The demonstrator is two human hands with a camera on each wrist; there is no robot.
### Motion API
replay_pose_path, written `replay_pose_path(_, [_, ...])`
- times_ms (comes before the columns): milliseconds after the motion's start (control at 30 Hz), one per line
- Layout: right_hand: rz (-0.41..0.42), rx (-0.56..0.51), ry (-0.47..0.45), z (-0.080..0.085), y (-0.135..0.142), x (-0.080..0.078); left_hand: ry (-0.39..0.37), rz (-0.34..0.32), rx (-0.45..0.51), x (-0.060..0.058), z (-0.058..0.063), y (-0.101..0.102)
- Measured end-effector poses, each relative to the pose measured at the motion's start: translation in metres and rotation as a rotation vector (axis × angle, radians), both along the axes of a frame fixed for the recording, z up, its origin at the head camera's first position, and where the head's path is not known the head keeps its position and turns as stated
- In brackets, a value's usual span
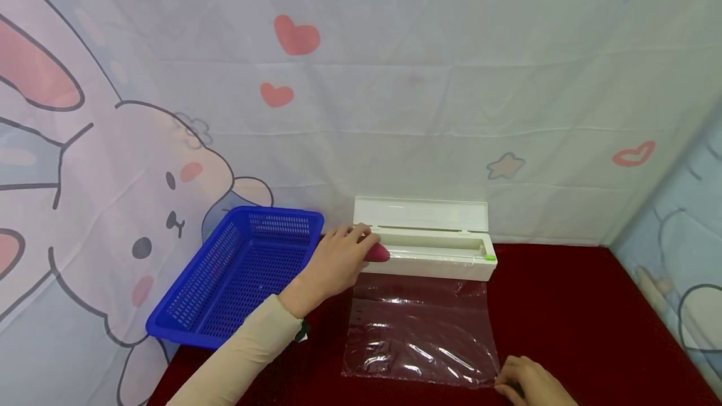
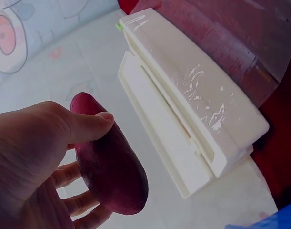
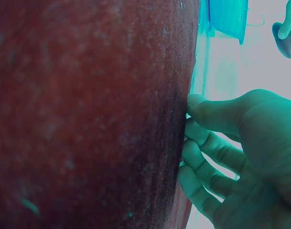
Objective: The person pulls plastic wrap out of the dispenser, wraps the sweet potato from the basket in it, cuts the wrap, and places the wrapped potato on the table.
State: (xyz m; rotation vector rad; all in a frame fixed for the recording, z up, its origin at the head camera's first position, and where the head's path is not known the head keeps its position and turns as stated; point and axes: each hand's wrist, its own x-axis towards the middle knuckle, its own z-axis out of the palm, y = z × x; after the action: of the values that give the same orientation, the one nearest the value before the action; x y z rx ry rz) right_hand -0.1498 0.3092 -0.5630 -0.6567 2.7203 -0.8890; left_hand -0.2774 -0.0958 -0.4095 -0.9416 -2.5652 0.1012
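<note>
A purple-red sweet potato (image 2: pixel 112 162) is gripped in my left hand (image 1: pixel 341 259), thumb on one side and fingers on the other. That hand is above the left end of a white cling film dispenser (image 1: pixel 434 268), whose lid (image 1: pixel 420 213) stands raised at the back. From its front a clear sheet of cling film (image 1: pixel 420 337) stretches over the dark red tabletop towards me. My right hand (image 1: pixel 530 382) pinches the near right corner of the film between thumb and fingers. In the right wrist view, its fingertips (image 3: pixel 196 101) are close to the red surface.
Left of the dispenser sits a blue plastic basket (image 1: pixel 163 324) with slotted sides, beside my left forearm. A pale printed curtain (image 1: pixel 395 99) hangs right behind the table. The red tabletop (image 1: pixel 570 312) extends to the right of the film.
</note>
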Motion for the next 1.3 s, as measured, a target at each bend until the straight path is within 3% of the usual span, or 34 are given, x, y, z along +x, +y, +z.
replay_pose_path(267, [-0.009,-0.006,0.006,-0.001,0.001,0.002,0.007,-0.014,-0.017,-0.002,-0.012,0.008])
replay_pose_path(800, [-0.025,-0.007,-0.036,-0.001,0.001,0.001,-0.066,-0.015,0.004,-0.003,-0.024,0.024])
replay_pose_path(1167, [-0.011,-0.016,-0.011,-0.003,0.002,0.000,-0.009,-0.047,0.010,-0.005,-0.032,0.038])
replay_pose_path(1300, [-0.012,-0.016,-0.012,-0.005,0.002,0.000,-0.023,-0.057,0.010,-0.004,-0.033,0.041])
